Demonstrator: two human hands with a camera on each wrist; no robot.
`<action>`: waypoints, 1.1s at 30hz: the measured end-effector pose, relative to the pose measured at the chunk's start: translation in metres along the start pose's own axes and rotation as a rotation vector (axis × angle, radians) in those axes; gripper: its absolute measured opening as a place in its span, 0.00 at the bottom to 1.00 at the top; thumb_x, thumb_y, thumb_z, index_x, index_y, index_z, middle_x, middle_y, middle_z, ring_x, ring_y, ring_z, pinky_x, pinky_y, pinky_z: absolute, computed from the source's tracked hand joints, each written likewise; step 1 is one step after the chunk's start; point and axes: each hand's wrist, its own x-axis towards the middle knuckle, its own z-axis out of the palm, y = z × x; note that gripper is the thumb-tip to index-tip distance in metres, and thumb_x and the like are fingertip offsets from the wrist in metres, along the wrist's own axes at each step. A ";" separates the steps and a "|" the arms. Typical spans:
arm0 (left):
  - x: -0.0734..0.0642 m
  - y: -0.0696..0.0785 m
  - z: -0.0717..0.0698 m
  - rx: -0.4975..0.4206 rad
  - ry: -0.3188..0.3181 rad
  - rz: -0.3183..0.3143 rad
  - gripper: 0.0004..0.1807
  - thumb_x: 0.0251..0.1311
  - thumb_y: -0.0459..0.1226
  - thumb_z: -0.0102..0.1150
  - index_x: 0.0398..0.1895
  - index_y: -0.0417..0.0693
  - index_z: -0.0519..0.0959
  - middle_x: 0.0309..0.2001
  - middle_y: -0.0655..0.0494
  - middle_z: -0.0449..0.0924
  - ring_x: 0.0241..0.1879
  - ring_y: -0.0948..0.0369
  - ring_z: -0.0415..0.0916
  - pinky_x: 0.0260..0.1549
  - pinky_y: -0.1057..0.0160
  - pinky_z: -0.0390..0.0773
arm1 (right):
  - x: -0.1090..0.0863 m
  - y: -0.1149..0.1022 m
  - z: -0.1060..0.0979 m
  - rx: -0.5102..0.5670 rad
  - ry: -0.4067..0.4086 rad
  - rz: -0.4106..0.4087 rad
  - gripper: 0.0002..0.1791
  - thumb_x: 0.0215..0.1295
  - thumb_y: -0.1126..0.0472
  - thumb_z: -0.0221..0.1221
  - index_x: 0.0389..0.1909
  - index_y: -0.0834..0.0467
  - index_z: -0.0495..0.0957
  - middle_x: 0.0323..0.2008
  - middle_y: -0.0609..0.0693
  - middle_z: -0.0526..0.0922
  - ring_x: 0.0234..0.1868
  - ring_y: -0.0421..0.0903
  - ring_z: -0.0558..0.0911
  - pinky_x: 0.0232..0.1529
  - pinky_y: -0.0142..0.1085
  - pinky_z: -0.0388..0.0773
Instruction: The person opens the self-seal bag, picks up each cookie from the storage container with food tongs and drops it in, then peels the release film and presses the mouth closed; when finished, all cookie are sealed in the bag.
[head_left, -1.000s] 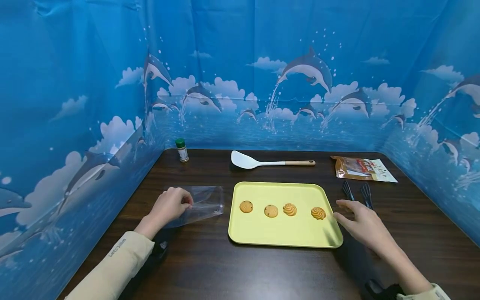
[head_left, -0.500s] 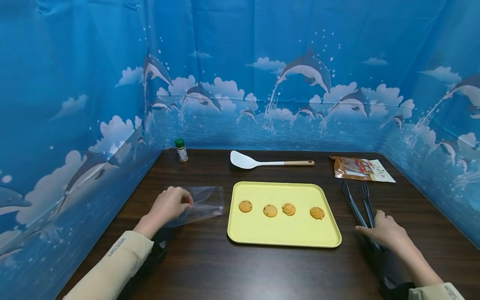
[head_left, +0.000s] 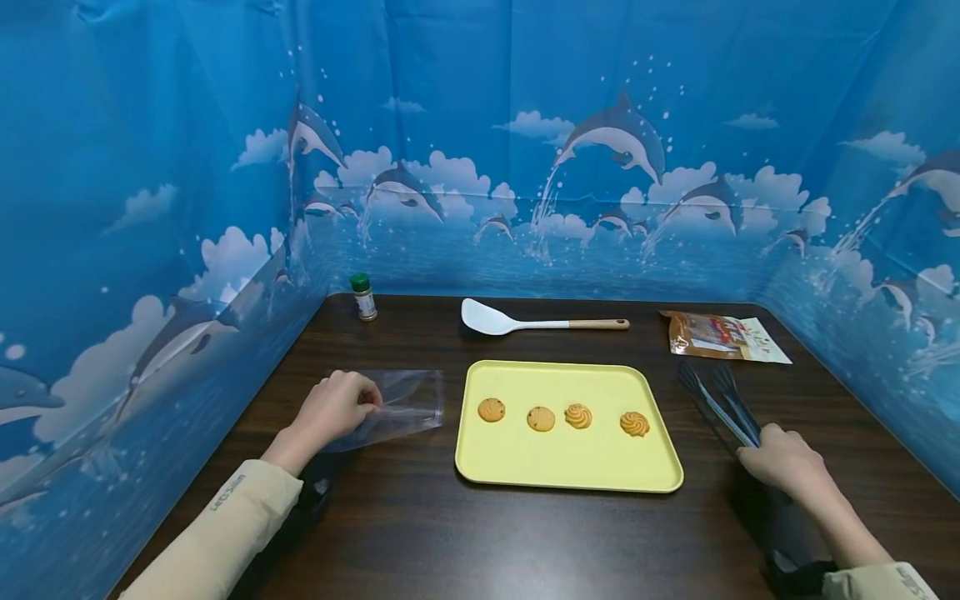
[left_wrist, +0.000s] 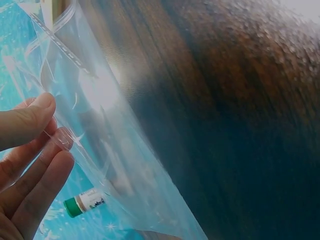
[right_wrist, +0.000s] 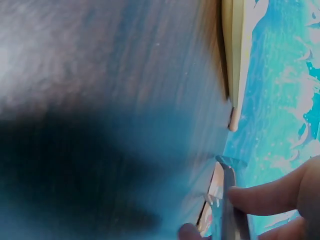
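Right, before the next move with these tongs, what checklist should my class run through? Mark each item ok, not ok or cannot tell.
1. Right hand grips the tongs: ok.
2. Left hand holds the clear bag: ok.
3. All four cookies lie on the yellow tray: ok.
4. Tongs' heads over a cookie: not ok; they are off the tray's right side.
5. Bag's mouth open: cannot tell.

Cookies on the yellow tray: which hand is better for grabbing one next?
Probably the right hand: it holds the dark tongs, just right of the yellow tray with the cookies. The left hand is busy pinching the clear bag on the tray's other side.
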 end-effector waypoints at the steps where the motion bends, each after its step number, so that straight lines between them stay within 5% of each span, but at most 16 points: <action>1: 0.000 0.000 0.000 0.001 -0.001 -0.001 0.04 0.57 0.31 0.67 0.27 0.47 0.86 0.28 0.56 0.83 0.23 0.63 0.73 0.26 0.59 0.78 | 0.000 0.001 -0.001 0.006 0.013 0.002 0.21 0.63 0.56 0.50 0.36 0.76 0.68 0.26 0.59 0.69 0.28 0.53 0.71 0.27 0.41 0.69; 10: 0.001 0.000 0.003 -0.001 0.010 0.017 0.05 0.57 0.30 0.67 0.26 0.48 0.85 0.27 0.56 0.83 0.22 0.64 0.73 0.26 0.59 0.78 | 0.001 -0.001 0.001 0.026 0.186 -0.039 0.38 0.61 0.52 0.50 0.59 0.83 0.61 0.44 0.78 0.73 0.36 0.62 0.76 0.33 0.51 0.74; 21: 0.003 0.001 0.005 -0.011 0.018 0.032 0.05 0.57 0.30 0.67 0.26 0.48 0.86 0.27 0.56 0.83 0.21 0.64 0.72 0.24 0.61 0.76 | -0.010 -0.029 0.011 0.124 0.279 -0.194 0.36 0.66 0.45 0.55 0.61 0.73 0.68 0.43 0.68 0.80 0.35 0.53 0.77 0.28 0.37 0.68; 26: 0.003 0.001 0.006 -0.018 0.015 0.025 0.04 0.57 0.31 0.67 0.26 0.48 0.85 0.26 0.57 0.83 0.21 0.64 0.72 0.24 0.61 0.76 | -0.016 -0.043 0.021 0.167 0.299 -0.263 0.41 0.66 0.37 0.56 0.61 0.70 0.70 0.37 0.61 0.83 0.29 0.48 0.75 0.25 0.37 0.68; 33: 0.003 0.001 0.006 -0.037 0.013 0.027 0.03 0.57 0.31 0.67 0.27 0.47 0.86 0.26 0.57 0.82 0.22 0.64 0.72 0.24 0.61 0.75 | -0.019 -0.068 0.031 0.157 0.370 -0.345 0.40 0.64 0.34 0.57 0.56 0.69 0.76 0.44 0.66 0.84 0.35 0.50 0.81 0.30 0.39 0.74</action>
